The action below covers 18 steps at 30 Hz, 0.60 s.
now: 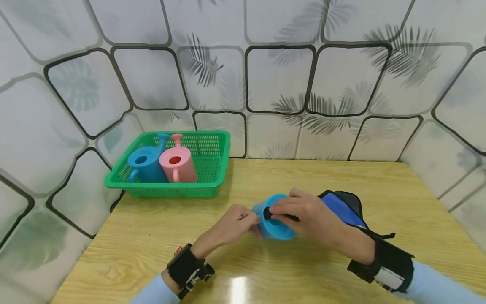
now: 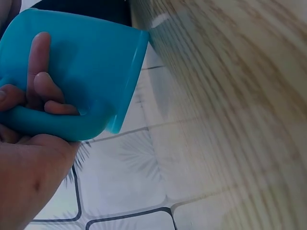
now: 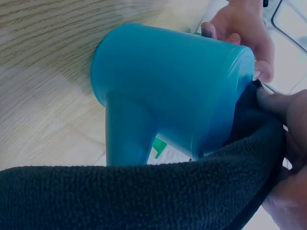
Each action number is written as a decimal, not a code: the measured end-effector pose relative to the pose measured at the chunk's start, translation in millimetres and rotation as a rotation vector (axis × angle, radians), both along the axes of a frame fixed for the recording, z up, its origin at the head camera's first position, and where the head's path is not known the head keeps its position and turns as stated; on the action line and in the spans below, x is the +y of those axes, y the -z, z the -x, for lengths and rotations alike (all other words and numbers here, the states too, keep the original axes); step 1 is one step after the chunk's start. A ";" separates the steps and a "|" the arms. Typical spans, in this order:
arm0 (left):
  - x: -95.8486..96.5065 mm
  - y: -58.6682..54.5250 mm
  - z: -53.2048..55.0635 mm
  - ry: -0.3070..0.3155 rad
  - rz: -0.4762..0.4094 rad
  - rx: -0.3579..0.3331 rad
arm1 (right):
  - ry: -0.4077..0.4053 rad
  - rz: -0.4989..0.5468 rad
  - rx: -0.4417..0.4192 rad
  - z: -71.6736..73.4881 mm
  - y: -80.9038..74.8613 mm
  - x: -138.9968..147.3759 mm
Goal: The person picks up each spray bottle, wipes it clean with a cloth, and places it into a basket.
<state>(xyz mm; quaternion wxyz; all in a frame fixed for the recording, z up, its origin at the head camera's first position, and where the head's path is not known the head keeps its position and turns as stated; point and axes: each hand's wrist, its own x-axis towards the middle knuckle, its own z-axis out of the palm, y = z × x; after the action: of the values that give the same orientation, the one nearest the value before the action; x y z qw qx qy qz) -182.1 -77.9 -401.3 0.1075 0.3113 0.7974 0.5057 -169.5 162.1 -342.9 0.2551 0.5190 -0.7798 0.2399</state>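
Observation:
A light-blue toy watering can (image 1: pixel 282 231) stands on the table, its open top facing up. My left hand (image 1: pixel 236 223) grips it by the handle, fingers curled through the loop in the left wrist view, where the can's wall (image 2: pixel 96 57) shows. My right hand (image 1: pixel 309 214) pinches a blue and black cloth (image 1: pixel 343 207) at the can's mouth, with a dark tip of it inside the opening. In the right wrist view the fuzzy cloth (image 3: pixel 144 199) hangs across the front and covers part of the spout (image 3: pixel 127 132).
At the back left stands a green plastic basket (image 1: pixel 163 191) with a blue watering can (image 1: pixel 148 169) and a pink watering can (image 1: pixel 180 164) in it. The wooden table (image 1: pixel 182 215) meets a patterned wall (image 1: pixel 281 80) behind.

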 end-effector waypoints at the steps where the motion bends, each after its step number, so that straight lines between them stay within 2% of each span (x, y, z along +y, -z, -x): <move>1: -0.3 0.5 0.3 0.001 -0.001 0.001 | -0.024 -0.018 0.002 -1.2 0.1 0.5; 7: -1.9 2.5 1.2 0.003 -0.004 -0.005 | -0.140 -0.126 -0.002 -8.5 -0.7 6.7; 18: -5.6 5.0 6.5 0.021 -0.013 -0.003 | -0.203 -0.232 0.030 -20.3 -3.0 15.2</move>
<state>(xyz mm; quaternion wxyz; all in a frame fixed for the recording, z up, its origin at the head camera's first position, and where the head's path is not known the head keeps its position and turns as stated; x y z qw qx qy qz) -188.6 -83.6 -406.3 0.1122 0.3196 0.7905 0.5102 -149.1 177.4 -339.9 0.1795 0.6248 -0.7418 0.1647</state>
